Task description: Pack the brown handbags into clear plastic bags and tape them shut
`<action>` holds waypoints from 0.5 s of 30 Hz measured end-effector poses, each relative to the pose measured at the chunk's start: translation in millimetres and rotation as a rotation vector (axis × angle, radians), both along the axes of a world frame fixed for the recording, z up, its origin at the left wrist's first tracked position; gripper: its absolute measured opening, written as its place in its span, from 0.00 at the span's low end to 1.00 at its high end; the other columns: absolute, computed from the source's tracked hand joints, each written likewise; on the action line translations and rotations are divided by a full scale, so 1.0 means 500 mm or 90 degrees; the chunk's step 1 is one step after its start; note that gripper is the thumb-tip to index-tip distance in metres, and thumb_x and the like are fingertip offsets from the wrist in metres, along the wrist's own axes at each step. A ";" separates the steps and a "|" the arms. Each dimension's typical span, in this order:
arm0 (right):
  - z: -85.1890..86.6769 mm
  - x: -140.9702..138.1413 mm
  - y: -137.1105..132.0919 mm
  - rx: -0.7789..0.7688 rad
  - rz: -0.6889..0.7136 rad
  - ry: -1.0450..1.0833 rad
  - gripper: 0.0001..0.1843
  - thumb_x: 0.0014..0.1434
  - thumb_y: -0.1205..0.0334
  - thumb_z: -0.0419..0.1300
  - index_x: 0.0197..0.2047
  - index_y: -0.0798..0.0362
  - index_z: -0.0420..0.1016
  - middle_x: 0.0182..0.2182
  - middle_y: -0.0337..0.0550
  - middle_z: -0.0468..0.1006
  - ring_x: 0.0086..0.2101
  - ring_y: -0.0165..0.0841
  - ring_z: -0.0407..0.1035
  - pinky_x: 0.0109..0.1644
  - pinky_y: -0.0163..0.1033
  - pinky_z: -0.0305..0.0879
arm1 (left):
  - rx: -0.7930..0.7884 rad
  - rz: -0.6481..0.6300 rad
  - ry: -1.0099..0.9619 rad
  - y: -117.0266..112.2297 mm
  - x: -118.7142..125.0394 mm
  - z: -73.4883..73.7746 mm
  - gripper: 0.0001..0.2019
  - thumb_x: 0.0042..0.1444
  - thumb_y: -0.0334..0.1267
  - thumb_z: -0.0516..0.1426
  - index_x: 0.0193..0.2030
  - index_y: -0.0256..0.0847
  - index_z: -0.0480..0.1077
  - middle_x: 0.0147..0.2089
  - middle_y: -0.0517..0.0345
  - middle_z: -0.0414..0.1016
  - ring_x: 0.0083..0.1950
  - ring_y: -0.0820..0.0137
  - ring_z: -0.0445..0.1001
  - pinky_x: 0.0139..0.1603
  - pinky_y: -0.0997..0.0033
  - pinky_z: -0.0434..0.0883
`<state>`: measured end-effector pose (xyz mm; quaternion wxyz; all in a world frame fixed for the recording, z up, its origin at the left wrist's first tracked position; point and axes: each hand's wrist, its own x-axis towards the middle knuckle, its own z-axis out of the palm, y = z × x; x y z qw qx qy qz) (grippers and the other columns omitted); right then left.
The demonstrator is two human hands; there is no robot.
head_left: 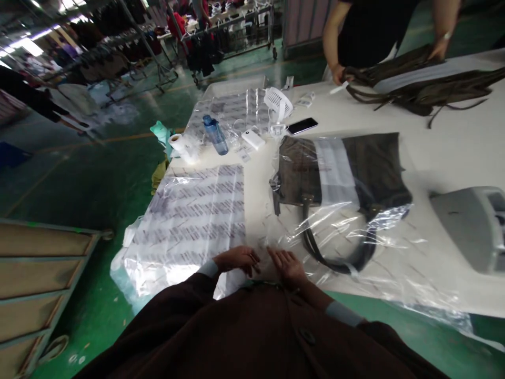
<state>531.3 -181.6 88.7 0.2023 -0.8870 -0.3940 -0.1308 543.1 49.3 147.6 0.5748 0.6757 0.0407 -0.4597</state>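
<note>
A dark brown handbag (376, 168) with a white band (335, 168) round its middle lies on the table inside a clear plastic bag (394, 252), its handle (315, 252) towards me. My right hand (290, 267) rests at the near left corner of the plastic, fingers stretched out over it. Just left of it, my left hand (239, 259) hovers by the table's near edge. Its fingers are loosely bent and apart, with nothing visible in them. Printed plastic bags (201, 210) lie flat in a stack beyond my left hand.
A blue bottle (215, 136), a white box-like device (253, 139), a phone (302, 125) and a white basket (278, 101) stand or lie farther back. A grey machine (469, 226) sits at right. Across the table, a person's hands (338, 73) hold another brown bag (418, 87). A cart (43, 279) stands left.
</note>
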 end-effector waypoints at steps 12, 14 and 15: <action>0.040 -0.003 -0.017 0.083 0.043 0.008 0.20 0.61 0.68 0.46 0.56 0.56 0.64 0.39 0.50 0.75 0.38 0.35 0.68 0.41 0.41 0.65 | 0.370 -0.572 -0.891 -0.059 0.232 0.040 0.15 0.57 0.27 0.49 0.48 0.44 0.70 0.67 0.57 0.54 0.69 0.58 0.46 0.63 0.51 0.51; 0.046 -0.006 -0.024 0.108 0.020 0.034 0.20 0.61 0.69 0.45 0.55 0.55 0.64 0.39 0.49 0.75 0.38 0.34 0.68 0.41 0.40 0.65 | 0.365 -0.564 -0.889 -0.050 0.249 0.027 0.12 0.58 0.27 0.49 0.43 0.42 0.71 0.62 0.54 0.62 0.68 0.60 0.48 0.63 0.50 0.50; 0.048 -0.008 -0.029 0.122 0.000 0.046 0.20 0.61 0.70 0.45 0.55 0.55 0.64 0.39 0.48 0.75 0.38 0.33 0.67 0.41 0.40 0.65 | 0.361 -0.558 -0.888 -0.044 0.256 0.022 0.11 0.58 0.27 0.49 0.41 0.41 0.71 0.59 0.53 0.66 0.68 0.60 0.49 0.64 0.51 0.49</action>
